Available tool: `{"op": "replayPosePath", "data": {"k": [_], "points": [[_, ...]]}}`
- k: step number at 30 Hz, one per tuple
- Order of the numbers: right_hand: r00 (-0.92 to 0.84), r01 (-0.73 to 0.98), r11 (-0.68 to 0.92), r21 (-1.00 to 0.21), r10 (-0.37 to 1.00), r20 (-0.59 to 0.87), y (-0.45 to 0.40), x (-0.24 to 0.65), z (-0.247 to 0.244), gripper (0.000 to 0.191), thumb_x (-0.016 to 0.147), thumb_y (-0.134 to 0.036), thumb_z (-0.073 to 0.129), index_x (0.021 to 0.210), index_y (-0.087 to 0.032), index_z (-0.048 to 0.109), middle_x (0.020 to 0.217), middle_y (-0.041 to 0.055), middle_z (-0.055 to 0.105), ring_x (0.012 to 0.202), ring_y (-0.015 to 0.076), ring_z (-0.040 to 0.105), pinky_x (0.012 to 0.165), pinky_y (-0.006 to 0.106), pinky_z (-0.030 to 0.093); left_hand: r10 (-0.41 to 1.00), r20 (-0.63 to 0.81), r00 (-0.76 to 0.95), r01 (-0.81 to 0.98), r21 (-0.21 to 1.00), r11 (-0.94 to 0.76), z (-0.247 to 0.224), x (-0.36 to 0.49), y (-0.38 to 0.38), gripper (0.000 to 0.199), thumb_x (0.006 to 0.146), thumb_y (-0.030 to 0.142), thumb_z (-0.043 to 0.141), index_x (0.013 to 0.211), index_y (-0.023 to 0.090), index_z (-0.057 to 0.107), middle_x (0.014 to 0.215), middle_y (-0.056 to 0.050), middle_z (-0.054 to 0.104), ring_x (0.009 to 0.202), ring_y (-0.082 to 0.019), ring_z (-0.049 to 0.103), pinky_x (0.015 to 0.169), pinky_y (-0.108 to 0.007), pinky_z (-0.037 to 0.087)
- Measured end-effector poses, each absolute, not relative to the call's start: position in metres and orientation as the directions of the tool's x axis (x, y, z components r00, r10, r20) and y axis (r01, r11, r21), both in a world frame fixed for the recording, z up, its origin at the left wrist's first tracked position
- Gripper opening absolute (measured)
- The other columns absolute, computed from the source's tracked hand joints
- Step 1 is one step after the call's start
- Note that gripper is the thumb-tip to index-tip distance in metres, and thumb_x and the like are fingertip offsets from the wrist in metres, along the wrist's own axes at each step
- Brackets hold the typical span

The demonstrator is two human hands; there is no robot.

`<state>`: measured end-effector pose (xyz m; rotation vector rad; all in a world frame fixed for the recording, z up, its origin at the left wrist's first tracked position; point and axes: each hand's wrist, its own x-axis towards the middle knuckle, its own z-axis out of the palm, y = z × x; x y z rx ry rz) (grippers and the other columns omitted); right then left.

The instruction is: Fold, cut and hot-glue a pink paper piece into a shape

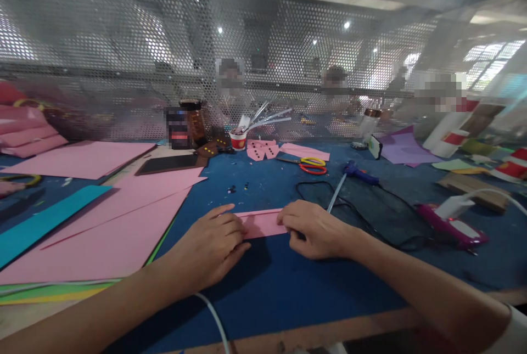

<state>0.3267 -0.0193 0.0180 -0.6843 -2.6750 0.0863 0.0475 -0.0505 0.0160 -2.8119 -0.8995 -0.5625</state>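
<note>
Flat on the blue tabletop (263, 288) lies a small pink paper strip (264, 224) with a narrow fold along its far edge. My left hand (216, 241) grips the strip's left end, fingers bent over it and thumb at the near side. At the right end, my right hand (315, 228) has its fingers curled and pressed onto the paper. The ends of the strip are hidden under my fingers. Beyond my right hand lies a blue glue gun (360, 173) with a clear glue stick (336, 194).
Large pink sheets (119, 222) and a teal strip (53, 217) cover the left. Scissors (310, 166), a paper cup (237, 140) of glue sticks and a spotted pink cutout (262, 149) stand farther back. A magenta power strip (453, 225) lies right; a perforated metal screen (272, 41) rises behind.
</note>
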Motion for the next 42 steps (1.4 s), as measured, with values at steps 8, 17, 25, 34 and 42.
{"op": "replayPosePath", "data": {"k": [8, 17, 25, 34, 42], "points": [[-0.643, 0.554, 0.730, -0.400, 0.680, 0.351, -0.018, 0.314, 0.012, 0.007, 0.091, -0.016, 0.054, 0.091, -0.019, 0.060, 0.087, 0.0012, 0.065, 0.075, 0.0125, 0.060, 0.071, 0.024, 0.045, 0.637, 0.355, 0.684, 0.647, 0.106, -0.755, 0.008, 0.052, -0.044, 0.019, 0.099, 0.025, 0.048, 0.089, 0.019, 0.062, 0.090, -0.003, 0.068, 0.092, -0.018, 0.064, 0.110, -0.044, 0.040], [-0.673, 0.600, 0.768, -0.225, 0.636, 0.377, -0.023, 0.303, 0.010, 0.007, 0.090, -0.022, 0.062, 0.085, -0.017, 0.060, 0.088, 0.0023, 0.060, 0.082, 0.0155, 0.056, 0.076, 0.030, 0.036, 0.576, 0.331, 0.747, 0.612, -0.005, -0.791, 0.008, 0.054, -0.048, 0.016, 0.097, 0.021, 0.051, 0.106, 0.024, 0.064, 0.107, -0.003, 0.066, 0.103, -0.020, 0.062, 0.112, -0.050, 0.037], [-0.654, 0.642, 0.747, -0.173, 0.652, 0.383, -0.022, 0.297, 0.002, 0.012, 0.089, -0.027, 0.063, 0.084, -0.018, 0.058, 0.090, 0.0023, 0.058, 0.086, 0.0173, 0.055, 0.077, 0.032, 0.033, 0.530, 0.362, 0.767, 0.597, -0.098, -0.797, 0.008, 0.059, -0.053, 0.016, 0.096, 0.021, 0.053, 0.107, 0.017, 0.064, 0.112, -0.010, 0.063, 0.114, -0.027, 0.053, 0.102, -0.048, 0.044], [-0.596, 0.685, 0.694, -0.221, 0.708, 0.379, -0.025, 0.289, 0.001, 0.009, 0.085, -0.024, 0.063, 0.083, -0.018, 0.057, 0.091, 0.0019, 0.058, 0.088, 0.0175, 0.054, 0.077, 0.031, 0.033, 0.516, 0.294, 0.805, 0.559, -0.082, -0.825, 0.006, 0.059, -0.051, 0.022, 0.098, 0.026, 0.052, 0.118, 0.021, 0.061, 0.113, -0.008, 0.062, 0.110, -0.026, 0.055, 0.101, -0.049, 0.044], [-0.577, 0.686, 0.671, -0.281, 0.737, 0.353, -0.024, 0.289, 0.002, 0.007, 0.082, -0.022, 0.064, 0.085, -0.018, 0.058, 0.093, 0.0017, 0.058, 0.090, 0.0176, 0.054, 0.080, 0.032, 0.033, 0.561, 0.255, 0.788, 0.579, 0.009, -0.816, 0.009, 0.061, -0.052, 0.022, 0.098, 0.025, 0.051, 0.118, 0.022, 0.059, 0.114, -0.007, 0.062, 0.112, -0.027, 0.054, 0.098, -0.048, 0.046]]}}
